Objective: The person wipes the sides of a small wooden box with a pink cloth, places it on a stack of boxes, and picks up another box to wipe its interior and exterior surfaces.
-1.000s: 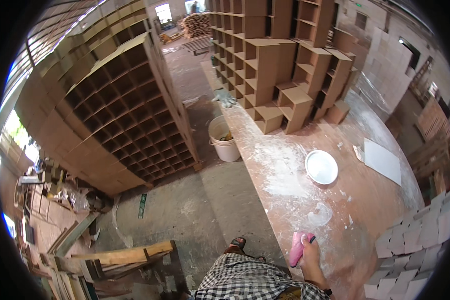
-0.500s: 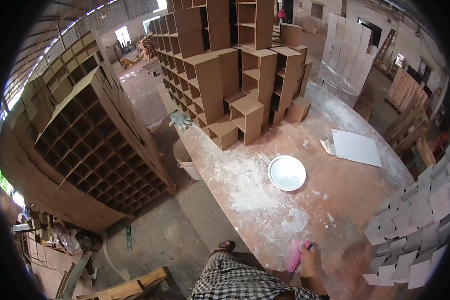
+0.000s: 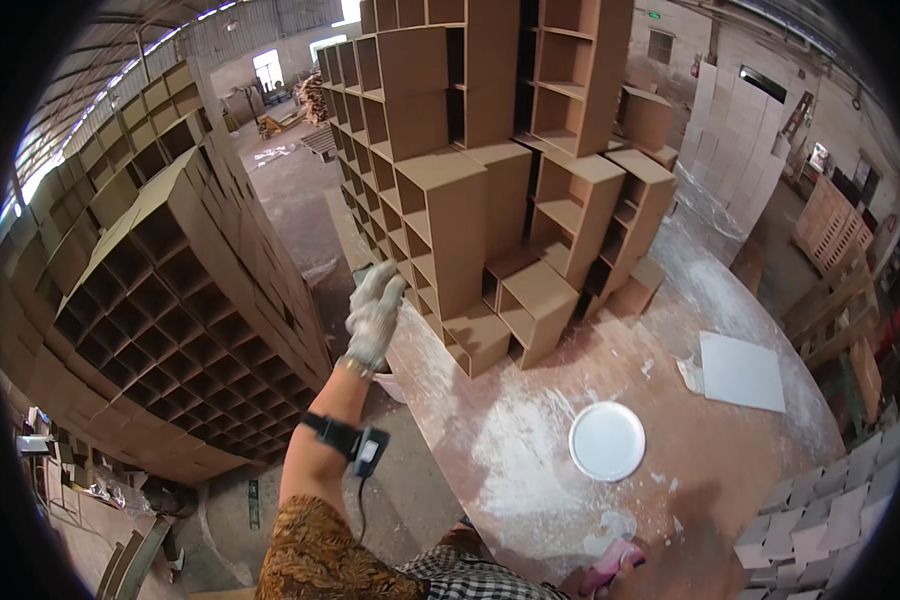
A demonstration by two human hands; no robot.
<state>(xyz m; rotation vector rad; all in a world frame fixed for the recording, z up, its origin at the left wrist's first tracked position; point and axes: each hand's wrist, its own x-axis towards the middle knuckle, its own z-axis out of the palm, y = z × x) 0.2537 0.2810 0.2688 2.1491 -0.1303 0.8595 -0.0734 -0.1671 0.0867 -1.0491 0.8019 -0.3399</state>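
Note:
My left hand (image 3: 375, 310), in a whitish knit glove, reaches to the table's left edge beside the stacked cardboard boxes. Its fingers are curled round a grey work glove (image 3: 362, 274), of which only a small part shows. At the lower edge of the picture my right hand (image 3: 626, 580) is closed on a pink, soft-looking thing (image 3: 610, 562) whose kind I cannot make out. This hand is partly cut off. Up the table from it stands a round white tub (image 3: 607, 442) with pale contents.
Brown open-fronted box units (image 3: 440, 200) are stacked high on the powder-streaked table (image 3: 450, 440). A grey-white sheet (image 3: 742, 372) lies to the right, above piled pale card pieces (image 3: 820, 520). Another tall stack of cells (image 3: 180, 300) stands at left. A bucket (image 3: 392, 386) sits beside the table.
My left arm has come into view and reached the grey glove on the table edge. The view has shifted; the right hand still holds the pink thing, now lower in the picture.

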